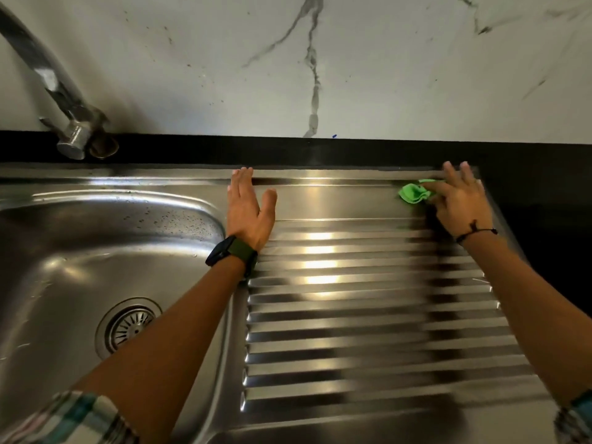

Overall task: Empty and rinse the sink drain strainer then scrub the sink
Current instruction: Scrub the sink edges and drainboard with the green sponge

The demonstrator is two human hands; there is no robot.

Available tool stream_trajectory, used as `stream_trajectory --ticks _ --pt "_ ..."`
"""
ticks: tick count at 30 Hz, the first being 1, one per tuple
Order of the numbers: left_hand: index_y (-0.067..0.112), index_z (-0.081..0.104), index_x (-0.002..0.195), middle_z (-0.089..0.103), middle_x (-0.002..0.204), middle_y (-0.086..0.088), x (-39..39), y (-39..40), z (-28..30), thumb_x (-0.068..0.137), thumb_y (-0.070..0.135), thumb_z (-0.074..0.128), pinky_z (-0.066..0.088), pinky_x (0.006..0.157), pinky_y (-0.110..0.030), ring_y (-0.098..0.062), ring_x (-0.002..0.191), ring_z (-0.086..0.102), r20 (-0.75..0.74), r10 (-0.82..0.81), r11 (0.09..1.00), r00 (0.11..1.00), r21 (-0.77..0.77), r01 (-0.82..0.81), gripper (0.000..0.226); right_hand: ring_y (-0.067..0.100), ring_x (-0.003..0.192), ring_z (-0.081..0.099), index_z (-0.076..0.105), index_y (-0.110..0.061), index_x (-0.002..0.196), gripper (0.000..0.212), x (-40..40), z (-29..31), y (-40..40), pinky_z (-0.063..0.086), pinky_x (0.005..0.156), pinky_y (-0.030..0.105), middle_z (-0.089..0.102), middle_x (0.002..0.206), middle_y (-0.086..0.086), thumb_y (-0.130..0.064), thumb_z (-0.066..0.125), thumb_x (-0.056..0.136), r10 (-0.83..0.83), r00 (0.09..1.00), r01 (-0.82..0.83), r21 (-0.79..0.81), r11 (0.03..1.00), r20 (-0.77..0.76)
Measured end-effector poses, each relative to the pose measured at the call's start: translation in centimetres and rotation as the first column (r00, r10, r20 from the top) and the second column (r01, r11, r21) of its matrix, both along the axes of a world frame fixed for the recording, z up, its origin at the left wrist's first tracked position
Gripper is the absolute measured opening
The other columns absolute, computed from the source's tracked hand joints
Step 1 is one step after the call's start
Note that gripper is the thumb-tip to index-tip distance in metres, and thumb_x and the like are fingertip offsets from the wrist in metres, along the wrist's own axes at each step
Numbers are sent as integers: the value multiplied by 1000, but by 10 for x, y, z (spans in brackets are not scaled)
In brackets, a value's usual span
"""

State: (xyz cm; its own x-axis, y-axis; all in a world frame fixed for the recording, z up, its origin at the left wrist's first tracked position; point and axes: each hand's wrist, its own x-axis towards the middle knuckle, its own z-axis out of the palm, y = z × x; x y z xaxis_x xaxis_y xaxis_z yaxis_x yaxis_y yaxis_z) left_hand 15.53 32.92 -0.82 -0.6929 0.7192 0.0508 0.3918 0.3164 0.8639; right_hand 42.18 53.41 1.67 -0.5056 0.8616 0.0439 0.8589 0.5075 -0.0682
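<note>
Head view: my right hand (461, 203) lies at the far right corner of the ribbed drainboard (368, 315), its grip loose, the fingers only slightly bent, pressing a crumpled green cloth (413, 193) against the steel (the cloth sticks out to the left of my fingers, the rest of it tucked under them). My left hand (248, 213) lies flat and empty on the rim between basin and drainboard, fingers straight and together, thumb spread out to the right. A dark watch (232, 254) sits on that wrist, a thin dark cord (474, 230) on the other.

The sink (64, 251) is polished stainless steel, beaded with water along the basin's far wall. The drain strainer (128, 325) sits in its hole at the basin bottom, a round metal disc with radial slots; my left forearm covers its right edge. The tap (61, 104) is cut off at the upper left. The drainboard's right side is smeared with blur.
</note>
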Motion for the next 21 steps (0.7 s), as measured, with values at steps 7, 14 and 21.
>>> stream_trajectory --ticks 7,14,21 --pt "14 25 141 25 151 -13 -2 1 -3 92 28 44 26 112 -52 -33 139 24 29 31 999 999 21 -32 54 41 101 52 52 -10 126 36 3 8 -10 48 75 46 56 115 24 -25 50 93 -272 872 383 221 897 -407" --pt "17 28 140 31 148 -11 -2 2 -3 79 39 39 31 110 -48 -29 135 32 73 60 995 996 74 -66 66 42 114 46 48 5 122 36 -40 -10 5 46 87 50 48 126 28 -17 46 94 -514 815 547 63 835 -268" --pt "17 26 140 31 148 -12 -1 4 -4 79 41 40 32 110 -45 -29 135 32 46 12 997 999 71 -16 67 37 101 55 56 3 107 27 -79 -18 -29 45 82 45 61 106 24 -18 48 92 -370 900 412 169 895 -231"
